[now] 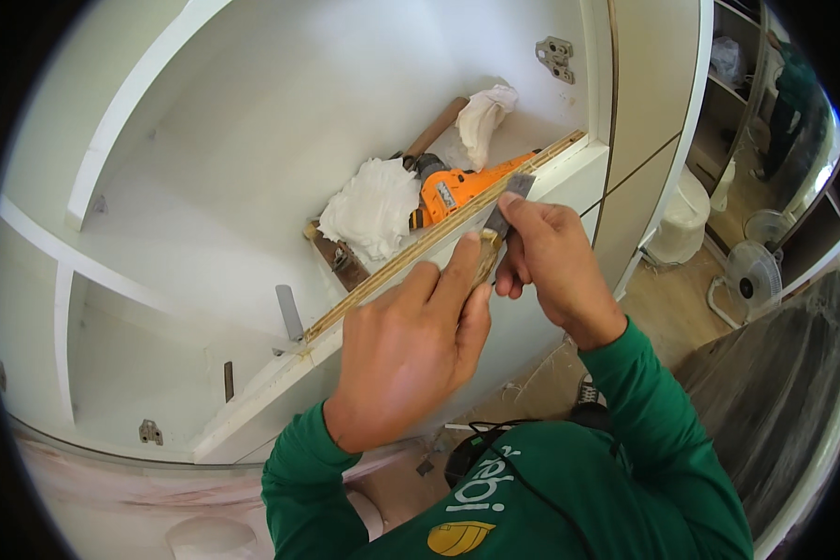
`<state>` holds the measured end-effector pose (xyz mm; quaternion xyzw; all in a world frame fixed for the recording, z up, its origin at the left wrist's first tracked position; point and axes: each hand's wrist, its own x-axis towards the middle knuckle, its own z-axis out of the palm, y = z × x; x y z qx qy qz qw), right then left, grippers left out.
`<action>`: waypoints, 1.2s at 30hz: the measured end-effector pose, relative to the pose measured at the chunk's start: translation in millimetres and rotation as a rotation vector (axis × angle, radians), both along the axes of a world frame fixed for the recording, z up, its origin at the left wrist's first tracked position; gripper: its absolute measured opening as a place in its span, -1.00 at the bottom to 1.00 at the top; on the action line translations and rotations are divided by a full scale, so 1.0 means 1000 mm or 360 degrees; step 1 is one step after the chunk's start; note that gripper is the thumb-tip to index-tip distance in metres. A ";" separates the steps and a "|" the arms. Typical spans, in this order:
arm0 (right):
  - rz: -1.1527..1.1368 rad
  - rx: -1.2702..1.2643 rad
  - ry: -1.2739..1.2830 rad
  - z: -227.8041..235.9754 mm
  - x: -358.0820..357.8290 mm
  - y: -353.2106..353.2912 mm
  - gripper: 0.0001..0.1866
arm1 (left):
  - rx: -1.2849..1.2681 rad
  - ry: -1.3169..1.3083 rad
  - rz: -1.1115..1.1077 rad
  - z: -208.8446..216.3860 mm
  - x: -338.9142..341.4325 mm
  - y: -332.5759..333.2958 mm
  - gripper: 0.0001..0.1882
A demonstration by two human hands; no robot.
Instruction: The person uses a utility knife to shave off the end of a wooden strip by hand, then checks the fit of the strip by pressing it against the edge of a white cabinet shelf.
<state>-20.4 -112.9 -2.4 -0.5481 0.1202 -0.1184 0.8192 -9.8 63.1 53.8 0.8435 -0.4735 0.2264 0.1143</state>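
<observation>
crumpled white cloth (371,207) on the left, then the left grip (406,327) by the rough layered edge (392,276), curled round the brownish end of a flat tool (497,222). right grip (558,257) pinches the tool's grey blade-like part; imo if that pinch slips, it could nick skin.

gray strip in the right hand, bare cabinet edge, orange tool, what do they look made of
Gray strip: perhaps metal, dull, going by its flat, straight-edged shape; partly covered, so stone or abrasive stays possible.
Bare cabinet edge: likely wood or plywood, unfinished, given its tan colour and lengthwise streaks.
Orange tool: probably moulded plastic body, smooth, given its even, solid colour.
</observation>
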 end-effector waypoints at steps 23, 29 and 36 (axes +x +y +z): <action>-0.0232 -0.0193 -0.0021 -0.001 0.005 0.001 -0.53 | -0.0284 0.1432 -0.0441 -0.001 0.021 0.009 -0.40; -0.0323 -0.0270 -0.0038 -0.008 0.005 -0.005 -0.52 | -0.0350 0.2229 -0.0404 0.000 0.014 -0.003 -0.33; -0.0316 -0.0221 -0.0077 -0.010 0.003 0.000 -0.49 | -0.0461 0.2054 -0.0457 -0.013 0.011 -0.009 -0.36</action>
